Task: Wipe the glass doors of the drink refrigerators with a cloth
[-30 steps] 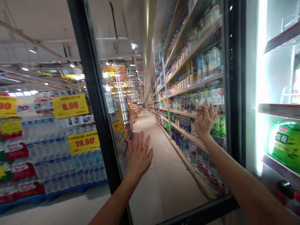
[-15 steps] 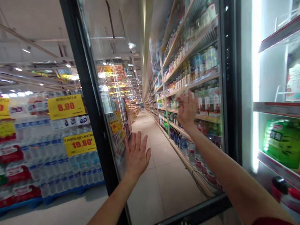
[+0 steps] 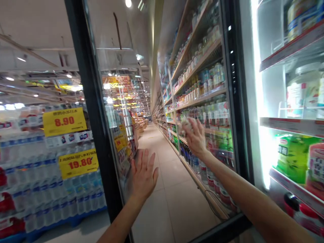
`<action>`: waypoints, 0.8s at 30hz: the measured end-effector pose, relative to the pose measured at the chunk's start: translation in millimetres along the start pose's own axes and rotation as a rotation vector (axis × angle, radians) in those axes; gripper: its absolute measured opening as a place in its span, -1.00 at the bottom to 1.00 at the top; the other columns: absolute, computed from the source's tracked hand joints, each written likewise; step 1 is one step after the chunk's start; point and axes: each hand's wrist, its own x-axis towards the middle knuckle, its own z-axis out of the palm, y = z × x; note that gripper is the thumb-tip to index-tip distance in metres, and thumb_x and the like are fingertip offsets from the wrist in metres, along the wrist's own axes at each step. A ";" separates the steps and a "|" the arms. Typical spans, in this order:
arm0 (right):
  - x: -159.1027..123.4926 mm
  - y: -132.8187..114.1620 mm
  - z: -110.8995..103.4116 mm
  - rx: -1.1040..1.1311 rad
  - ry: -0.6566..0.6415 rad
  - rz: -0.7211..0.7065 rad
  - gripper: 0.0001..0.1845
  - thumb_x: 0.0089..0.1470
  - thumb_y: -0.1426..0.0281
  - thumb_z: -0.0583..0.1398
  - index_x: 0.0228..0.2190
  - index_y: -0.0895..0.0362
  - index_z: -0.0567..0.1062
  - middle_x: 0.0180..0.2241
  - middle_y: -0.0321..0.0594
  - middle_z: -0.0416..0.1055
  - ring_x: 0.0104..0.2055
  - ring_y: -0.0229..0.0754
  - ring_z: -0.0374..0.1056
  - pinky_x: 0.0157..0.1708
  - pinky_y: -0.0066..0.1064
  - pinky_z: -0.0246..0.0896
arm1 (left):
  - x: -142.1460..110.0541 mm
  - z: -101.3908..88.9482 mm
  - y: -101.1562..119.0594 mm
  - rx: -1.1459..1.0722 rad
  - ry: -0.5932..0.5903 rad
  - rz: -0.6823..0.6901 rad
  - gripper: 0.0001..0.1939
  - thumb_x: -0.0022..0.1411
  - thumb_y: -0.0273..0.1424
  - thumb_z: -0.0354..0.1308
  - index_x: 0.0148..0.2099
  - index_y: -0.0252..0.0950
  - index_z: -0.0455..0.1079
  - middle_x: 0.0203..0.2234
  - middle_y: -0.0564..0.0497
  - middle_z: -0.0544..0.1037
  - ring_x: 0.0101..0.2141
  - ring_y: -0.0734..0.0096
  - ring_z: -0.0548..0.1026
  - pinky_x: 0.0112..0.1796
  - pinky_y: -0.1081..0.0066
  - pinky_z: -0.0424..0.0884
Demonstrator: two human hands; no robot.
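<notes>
A glass cooler door [image 3: 162,209] with a dark frame stands open in front of me. My left hand [image 3: 144,172] lies with fingers stretched out flat against the lower left part of the pane, holding nothing. Up and to the right, my right hand [image 3: 197,138] presses a crumpled whitish cloth [image 3: 186,125] to the glass. Fingers cover part of the cloth, and its edges are blurred.
Shelves of bottles [image 3: 202,91] and a long aisle show in the pane. Right of the door is a lit cooler with shelf edges [image 3: 291,126] and green packs [image 3: 295,158]. Stacked water bottles [image 3: 48,185] with yellow price signs [image 3: 64,121] stand on the left.
My right hand has moved left and down across the glass with the cloth. My left hand stays flat on the pane. The view has shifted slightly right, showing more of the cooler.
</notes>
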 end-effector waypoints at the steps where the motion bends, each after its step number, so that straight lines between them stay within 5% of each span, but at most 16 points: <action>1: -7.1 2.2 -1.4 0.002 -0.070 -0.106 -0.54 0.01 0.45 0.06 -0.03 -0.10 0.34 0.17 -0.32 0.10 0.26 -0.03 -0.17 0.15 -0.01 -0.08 | -0.1 0.3 -0.8 -0.005 0.001 0.006 -0.49 0.17 -0.32 0.01 0.18 -0.26 0.14 0.18 -0.16 0.12 0.22 0.15 -0.06 0.16 0.02 -0.18; 3: -13.3 20.5 -2.4 -0.038 -0.069 -0.088 -0.55 0.02 0.43 0.05 -0.03 -0.10 0.35 0.15 -0.31 0.14 0.25 -0.04 -0.13 0.14 -0.01 -0.07 | -0.4 1.0 -2.0 -0.010 -0.003 0.014 -0.48 0.17 -0.32 0.01 0.18 -0.26 0.13 0.18 -0.17 0.11 0.22 0.14 -0.07 0.16 0.01 -0.17; 8: 13.5 71.3 6.3 -0.131 0.371 0.609 -0.53 0.04 0.46 -0.07 -0.01 0.14 0.35 0.12 -0.02 0.15 0.20 0.06 -0.01 0.10 0.14 -0.08 | -1.0 2.7 0.9 -0.004 0.010 0.001 -0.48 0.17 -0.33 0.01 0.18 -0.28 0.13 0.18 -0.20 0.12 0.23 0.13 -0.09 0.15 -0.01 -0.15; 10: 25.0 53.0 10.5 -0.108 0.337 0.549 -0.53 0.05 0.45 -0.06 0.01 0.11 0.33 0.15 -0.06 0.12 0.23 0.05 -0.08 0.11 0.12 -0.09 | -0.9 3.0 2.8 0.000 0.008 -0.007 -0.48 0.17 -0.34 0.01 0.18 -0.29 0.12 0.18 -0.20 0.11 0.23 0.12 -0.10 0.15 -0.02 -0.15; 14: 29.9 -2.8 9.7 -0.039 -0.073 -0.072 -0.52 0.05 0.40 0.03 0.04 -0.08 0.27 0.20 -0.33 0.04 0.29 -0.05 -0.26 0.17 -0.04 -0.13 | -0.8 2.2 3.3 -0.008 -0.006 -0.010 -0.46 0.18 -0.33 0.01 0.21 -0.27 0.07 0.19 -0.19 0.09 0.23 0.12 -0.11 0.15 -0.04 -0.15; 16: 26.9 1.2 4.2 -0.040 -0.197 -0.220 -0.51 0.03 0.41 0.05 0.02 -0.15 0.27 0.19 -0.40 0.06 0.28 -0.09 -0.23 0.19 -0.06 -0.17 | -1.2 1.5 2.3 -0.015 -0.014 -0.009 -0.43 0.18 -0.33 0.01 0.22 -0.24 0.03 0.20 -0.17 0.07 0.23 0.13 -0.11 0.15 -0.03 -0.15; 17: 24.5 13.3 0.7 -0.061 -0.177 -0.154 -0.50 0.03 0.42 0.05 0.02 -0.17 0.27 0.18 -0.41 0.08 0.28 -0.09 -0.20 0.19 -0.05 -0.18 | -1.5 1.2 1.9 -0.018 -0.015 -0.005 -0.42 0.17 -0.33 0.01 0.23 -0.22 0.02 0.20 -0.16 0.07 0.23 0.13 -0.10 0.15 -0.03 -0.15; 21: 3.8 71.5 -10.0 -0.176 0.162 0.483 -0.48 0.05 0.46 -0.07 0.07 0.03 0.23 0.19 -0.13 0.04 0.25 0.02 -0.13 0.10 0.15 -0.11 | -2.8 0.7 1.8 -0.028 -0.010 0.006 -0.41 0.16 -0.33 0.03 0.23 -0.21 0.01 0.20 -0.16 0.06 0.22 0.11 -0.09 0.14 -0.04 -0.14; 24: -29.5 65.0 -11.2 -0.159 0.141 0.471 -0.51 0.06 0.44 -0.08 0.05 0.08 0.26 0.18 -0.12 0.06 0.25 0.02 -0.14 0.11 0.09 -0.06 | -3.3 1.5 3.2 -0.012 -0.014 -0.008 -0.44 0.17 -0.34 0.01 0.21 -0.26 0.06 0.20 -0.19 0.07 0.22 0.09 -0.09 0.14 -0.06 -0.14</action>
